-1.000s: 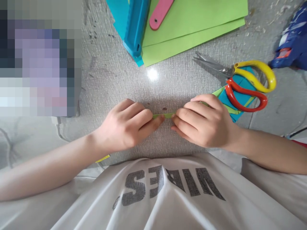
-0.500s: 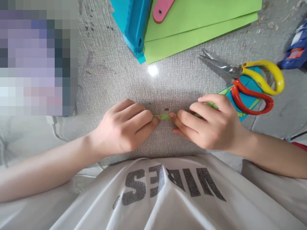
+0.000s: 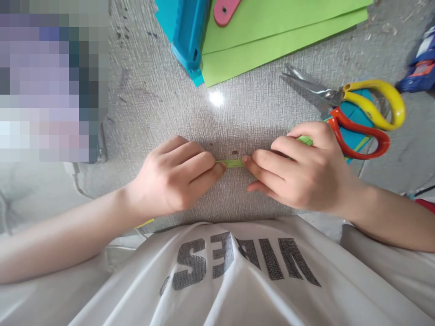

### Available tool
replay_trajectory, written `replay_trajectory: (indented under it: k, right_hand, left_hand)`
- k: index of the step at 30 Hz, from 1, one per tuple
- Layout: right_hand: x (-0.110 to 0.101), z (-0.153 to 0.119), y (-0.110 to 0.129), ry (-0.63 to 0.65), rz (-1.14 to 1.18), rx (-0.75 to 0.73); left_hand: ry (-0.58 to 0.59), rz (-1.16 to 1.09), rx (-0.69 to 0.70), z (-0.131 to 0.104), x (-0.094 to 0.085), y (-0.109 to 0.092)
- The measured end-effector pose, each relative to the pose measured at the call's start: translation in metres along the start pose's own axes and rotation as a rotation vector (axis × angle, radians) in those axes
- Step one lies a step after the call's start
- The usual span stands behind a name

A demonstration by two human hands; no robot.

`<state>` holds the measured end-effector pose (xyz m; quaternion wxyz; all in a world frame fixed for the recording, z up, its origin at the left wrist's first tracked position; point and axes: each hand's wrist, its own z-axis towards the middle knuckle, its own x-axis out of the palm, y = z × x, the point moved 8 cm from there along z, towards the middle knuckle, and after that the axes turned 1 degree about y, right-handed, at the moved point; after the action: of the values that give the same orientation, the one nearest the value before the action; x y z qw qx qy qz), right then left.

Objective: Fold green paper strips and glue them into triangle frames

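Note:
A narrow green paper strip [image 3: 234, 163] stretches between my two hands, just above or on the grey textured table. My left hand [image 3: 176, 176] pinches one end of it between thumb and fingers. At the other end, my right hand [image 3: 295, 170] has its fingertips closed on the strip. More green paper shows between the right hand's upper fingers; whether it is the same strip I cannot tell. Just beyond that hand lie scissors [image 3: 335, 102] with a yellow and a red handle, blades slightly apart, on blue and green paper pieces [image 3: 355, 113].
Green paper sheets [image 3: 282, 40] lie at the back, with a pink-handled tool [image 3: 226, 10] and a blue plastic holder [image 3: 190, 36] on them or beside them. A dark blue object [image 3: 421, 68] is at the far right. A white cable [image 3: 76, 179] runs at left, below a pixelated area.
The right hand has shifted slightly, and a little more bare strip shows between the hands. The whole view has moved a bit. Both hands keep their grip.

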<state>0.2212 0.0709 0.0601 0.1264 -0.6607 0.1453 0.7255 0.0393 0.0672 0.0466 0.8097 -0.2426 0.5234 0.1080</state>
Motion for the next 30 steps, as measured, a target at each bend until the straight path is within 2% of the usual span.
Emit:
replay_trajectory:
  k: [4, 8, 11, 14, 18, 21, 24, 26, 28, 30]
  right_hand:
    - [0.002, 0.004, -0.001, -0.029, 0.053, 0.023]
    - [0.004, 0.004, -0.001, 0.032, 0.051, 0.042]
    - [0.002, -0.001, -0.006, 0.063, 0.099, 0.098]
    - [0.001, -0.005, -0.013, 0.055, 0.196, 0.167]
    - [0.007, -0.004, -0.011, 0.05, 0.208, 0.135]
    - [0.01, -0.004, -0.009, 0.064, 0.201, 0.132]
    - [0.009, -0.006, -0.01, 0.062, 0.227, 0.15]
    - [0.009, -0.008, -0.009, 0.066, 0.24, 0.15]
    - [0.01, -0.008, -0.009, 0.073, 0.244, 0.147]
    - [0.011, -0.008, -0.009, 0.064, 0.239, 0.146]
  left_hand:
    - [0.003, -0.008, 0.002, -0.001, 0.001, 0.0]
    - [-0.02, -0.03, -0.021, -0.002, 0.002, 0.002]
    - [-0.035, -0.062, -0.03, -0.004, 0.002, 0.003]
    - [-0.001, -0.026, -0.019, -0.006, 0.006, 0.004]
    - [0.019, 0.02, -0.017, -0.005, 0.01, 0.006]
    - [0.024, -0.04, -0.078, -0.003, 0.012, 0.008]
    - [0.077, -0.136, -0.195, -0.003, 0.019, 0.013]
    - [0.111, -0.106, -0.232, -0.002, 0.022, 0.013]
    - [0.142, 0.002, -0.189, 0.0, 0.022, 0.009]
    - [0.128, 0.127, -0.068, 0.003, 0.017, 0.001]
